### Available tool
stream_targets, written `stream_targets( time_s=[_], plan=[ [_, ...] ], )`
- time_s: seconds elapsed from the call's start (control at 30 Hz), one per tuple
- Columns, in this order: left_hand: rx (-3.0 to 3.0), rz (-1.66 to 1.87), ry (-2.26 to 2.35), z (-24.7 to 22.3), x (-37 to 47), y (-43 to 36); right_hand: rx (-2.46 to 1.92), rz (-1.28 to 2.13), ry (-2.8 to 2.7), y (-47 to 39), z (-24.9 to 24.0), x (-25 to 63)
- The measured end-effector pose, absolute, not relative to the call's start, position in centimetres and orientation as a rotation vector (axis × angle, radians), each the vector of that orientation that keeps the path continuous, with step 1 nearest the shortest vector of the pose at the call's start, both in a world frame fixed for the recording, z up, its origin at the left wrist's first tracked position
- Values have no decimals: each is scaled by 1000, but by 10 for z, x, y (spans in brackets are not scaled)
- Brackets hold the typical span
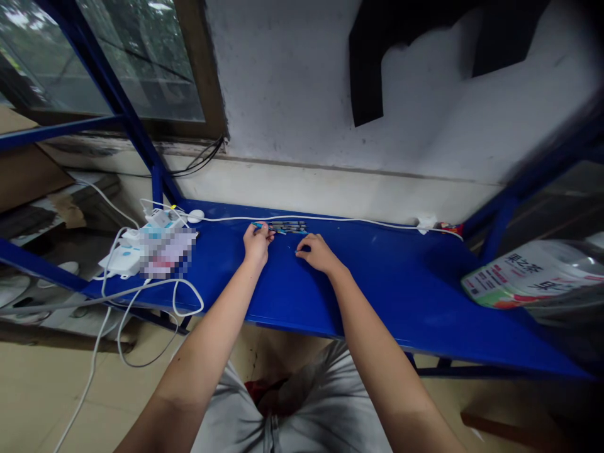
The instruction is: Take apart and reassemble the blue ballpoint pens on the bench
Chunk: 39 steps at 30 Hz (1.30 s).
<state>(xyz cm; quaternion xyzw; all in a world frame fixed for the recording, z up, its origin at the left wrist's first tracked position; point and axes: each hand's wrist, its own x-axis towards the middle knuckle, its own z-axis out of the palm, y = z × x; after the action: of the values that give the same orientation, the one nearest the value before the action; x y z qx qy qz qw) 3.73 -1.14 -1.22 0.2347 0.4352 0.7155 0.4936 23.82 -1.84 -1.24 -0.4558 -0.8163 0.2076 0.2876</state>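
Note:
My left hand [257, 242] is closed around a slim blue pen [257, 224], which sticks out past the fingers above the blue shelf [292, 296]. My right hand [317, 251] is a short way to the right, low over the shelf, with thumb and fingertips pinched together. Something tiny and pale may be between those fingertips, but it is too small to name. Just beyond both hands lies a group of several dark and blue pens [295, 225], side by side near the back of the shelf.
A white cable [340, 219] runs along the shelf's back edge. At the left, a white power strip [125, 251] with plugs and looping cords sits beside a blurred-out item. A large labelled plastic bottle [533, 274] lies at the right. Blue metal posts [141, 141] frame the shelf.

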Motion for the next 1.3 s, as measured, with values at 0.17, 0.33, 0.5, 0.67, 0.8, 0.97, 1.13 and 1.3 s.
stream_targets(
  time_s=[0.17, 0.33, 0.5, 0.67, 0.8, 0.97, 1.13, 1.3],
  plan=[
    [853, 1751, 1060, -11, 43, -15, -1248, 581, -1964, -16, -15, 234],
    [1039, 1705, 1013, -10, 48, -18, -1139, 650, -1837, -17, -14, 233],
    [1065, 1681, 992, -9, 50, -19, -950, 610, -1946, -20, -15, 229],
    [1117, 1683, 978, -10, 51, -19, -941, 545, -2023, -19, -19, 226],
    [1125, 1703, 993, -11, 50, -18, -965, 519, -2017, -17, -20, 229],
    [1042, 1750, 1013, -10, 47, -16, -1046, 621, -1900, -15, -20, 230],
    [963, 1727, 991, -9, 47, -18, -1085, 740, -1794, -14, -21, 229],
    [989, 1720, 991, -7, 49, -20, -966, 586, -1881, -20, -15, 229]
  ],
)
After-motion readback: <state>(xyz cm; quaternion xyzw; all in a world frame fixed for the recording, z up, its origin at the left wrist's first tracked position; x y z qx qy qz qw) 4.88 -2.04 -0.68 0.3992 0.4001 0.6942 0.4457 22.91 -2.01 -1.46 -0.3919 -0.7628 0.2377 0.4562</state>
